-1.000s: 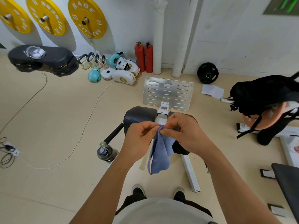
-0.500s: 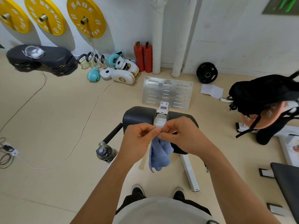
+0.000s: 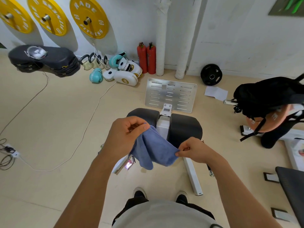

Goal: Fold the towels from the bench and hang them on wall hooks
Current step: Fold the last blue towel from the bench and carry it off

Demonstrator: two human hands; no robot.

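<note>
Blue towel (image 3: 154, 148) stretched between left hand (image 3: 126, 135) above, right hand (image 3: 195, 151) lower, each grip pinching a corner

one head-worn view — looking down, close over the hands (image 3: 130, 137).

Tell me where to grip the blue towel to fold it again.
Keep the two top corners the left hand and right hand already pinch on the blue towel. It hangs slack between them, so its loose lower edge is probably best reached from below.
</note>
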